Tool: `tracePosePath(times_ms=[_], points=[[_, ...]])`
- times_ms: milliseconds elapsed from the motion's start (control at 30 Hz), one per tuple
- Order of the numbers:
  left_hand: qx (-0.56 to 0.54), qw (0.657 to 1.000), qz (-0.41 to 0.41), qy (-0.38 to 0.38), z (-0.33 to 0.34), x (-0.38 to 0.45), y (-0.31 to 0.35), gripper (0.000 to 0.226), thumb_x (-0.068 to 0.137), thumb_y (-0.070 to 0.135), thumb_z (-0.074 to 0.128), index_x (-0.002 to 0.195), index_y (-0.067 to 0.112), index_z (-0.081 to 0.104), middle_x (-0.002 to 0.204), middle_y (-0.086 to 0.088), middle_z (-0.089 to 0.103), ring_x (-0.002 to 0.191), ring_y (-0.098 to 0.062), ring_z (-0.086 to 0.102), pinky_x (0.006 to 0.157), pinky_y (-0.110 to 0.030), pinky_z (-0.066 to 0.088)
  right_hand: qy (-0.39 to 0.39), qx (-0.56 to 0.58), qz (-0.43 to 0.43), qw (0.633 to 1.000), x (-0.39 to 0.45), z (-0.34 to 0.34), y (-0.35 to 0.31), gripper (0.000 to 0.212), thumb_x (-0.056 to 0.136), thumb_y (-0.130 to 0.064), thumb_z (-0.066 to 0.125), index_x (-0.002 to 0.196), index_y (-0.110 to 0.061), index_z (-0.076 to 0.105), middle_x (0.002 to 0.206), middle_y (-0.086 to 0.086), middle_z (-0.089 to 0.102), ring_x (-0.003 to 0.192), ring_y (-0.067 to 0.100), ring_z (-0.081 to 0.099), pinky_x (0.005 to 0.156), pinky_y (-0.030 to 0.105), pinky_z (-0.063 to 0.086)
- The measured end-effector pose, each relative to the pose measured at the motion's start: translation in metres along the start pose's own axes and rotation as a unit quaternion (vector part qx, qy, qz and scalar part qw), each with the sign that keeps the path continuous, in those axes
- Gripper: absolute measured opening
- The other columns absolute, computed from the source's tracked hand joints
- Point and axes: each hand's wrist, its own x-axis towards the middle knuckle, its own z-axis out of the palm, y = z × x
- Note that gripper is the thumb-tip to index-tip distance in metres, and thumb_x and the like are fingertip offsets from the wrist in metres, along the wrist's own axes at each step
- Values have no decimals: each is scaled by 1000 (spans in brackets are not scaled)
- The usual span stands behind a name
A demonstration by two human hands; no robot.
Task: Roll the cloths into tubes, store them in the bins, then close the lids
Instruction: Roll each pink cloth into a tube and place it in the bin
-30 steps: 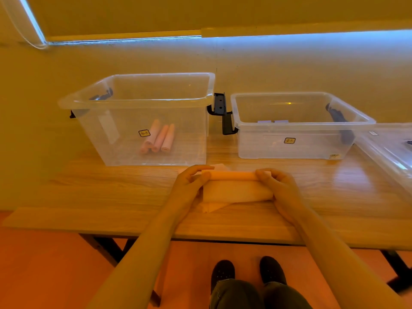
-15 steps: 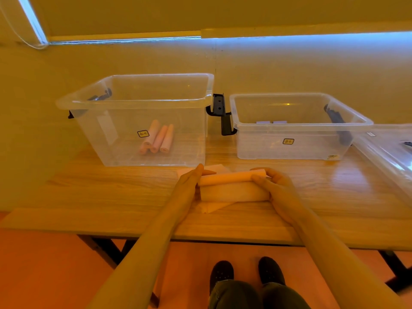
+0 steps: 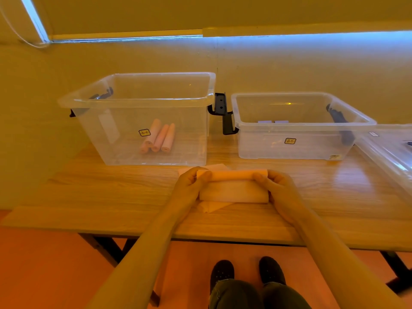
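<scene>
I see the cloth (image 3: 233, 190) on the table (image 3: 89, 197) before the tall bin (image 3: 142, 121), half rolled. My left hand (image 3: 189, 186) and right hand (image 3: 278, 188) pinch the roll's ends, I'd say to keep it even.

Lid (image 3: 392, 150) cut off at right

Plain indoor workrm: bare wall (image 3: 289, 63), wood table (image 3: 111, 197) w/ clear storage bins (image 3: 142, 103), no home furnishings visible.
</scene>
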Motion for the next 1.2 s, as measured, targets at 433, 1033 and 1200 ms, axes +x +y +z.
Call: tracePosePath(times_ms=[433, 1033, 1200], points=[[82, 996, -17, -31, 3, -1, 3, 22, 97, 42, 47, 112, 26, 52, 108, 7, 61, 100, -9, 57, 74, -24, 45, -14, -103, -32, 994, 1, 2, 3, 30, 92, -37, 56, 93, -10, 69, 80, 5, 70, 74, 19, 66, 65, 29, 52], [-4, 999, -15, -37, 0, 0, 3, 21, 96, 31, 51, 114, 31, 63, 115, 10, 61, 102, -10, 59, 73, -25, 53, 12, -61, -14, 998, 2, -2, 2, 24, 86, -40, 60, 101, -23, 70, 91, -2, 72, 87, 18, 66, 76, 34, 53], [-11, 1000, -26, -9, 0, 2, 1, 22, 95, 35, 52, 112, 28, 65, 116, 4, 61, 103, -17, 58, 73, -30, 53, 14, -36, -4, 999, 3, -3, 1, 20, 87, -28, 62, 106, -25, 69, 102, 0, 69, 95, 19, 64, 81, 35, 53]])
